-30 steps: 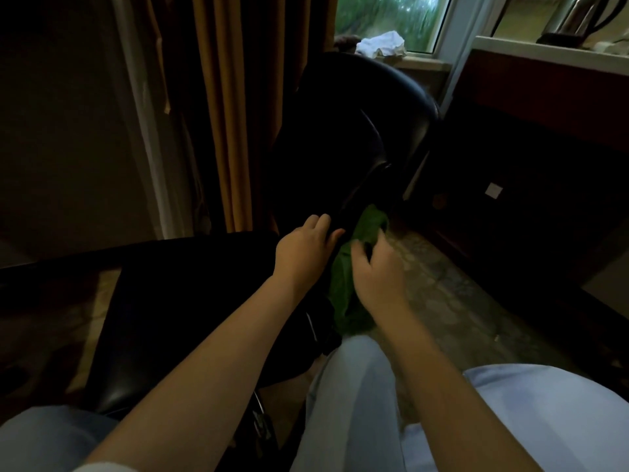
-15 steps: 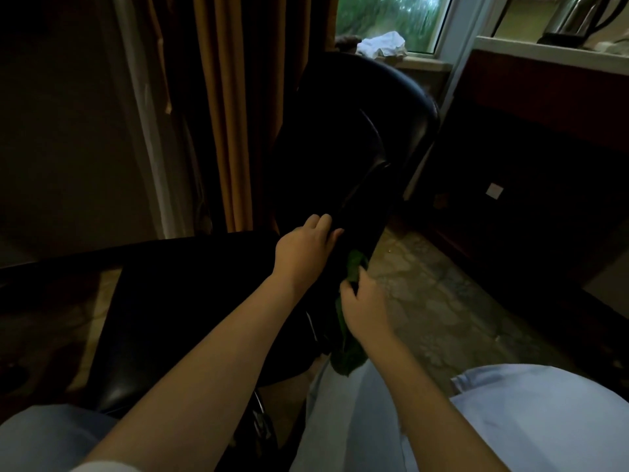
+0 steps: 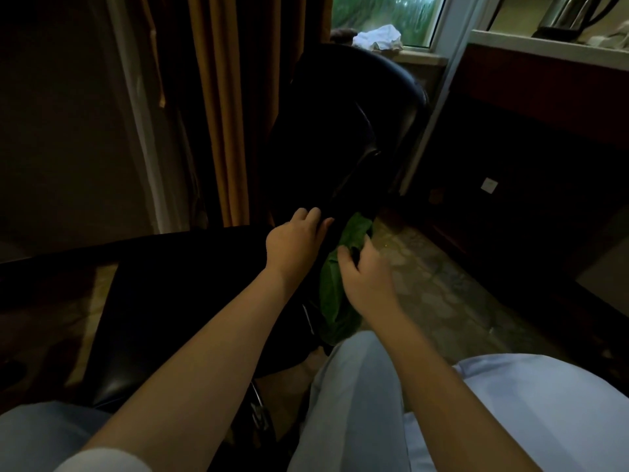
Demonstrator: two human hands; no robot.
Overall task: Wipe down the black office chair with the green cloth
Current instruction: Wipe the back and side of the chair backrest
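The green cloth (image 3: 332, 294) hangs against the right side of the black office chair (image 3: 340, 131), in the narrow gap between the chair and the right hand (image 3: 369, 281). Its long axis runs from far to near, from the joint under the backrest down toward the person's knee (image 3: 357, 403). The right hand is the nearer one to it. Its grip is closed on the middle of the cloth, with the thumb on the near face and the other fingers curled behind the fold, so the chair surface to be wiped lies just to the left of this grip. The left hand (image 3: 294, 240) rests on the chair's edge where the seat (image 3: 177, 294) meets the backrest. Its fingers lie almost straight on the dark surface and it holds nothing, so it seems to steady the chair. For the next stroke, probably the right hand must press leftward and travel along the same far-near line. The left hand is very near this path and could get in the way. Farther away are the orange curtain (image 3: 221, 114), a white crumpled rag (image 3: 377, 37) on the windowsill and a kettle (image 3: 571, 15) on the bench at far right, all well apart from the work. The stone floor (image 3: 442, 284) is at the right.
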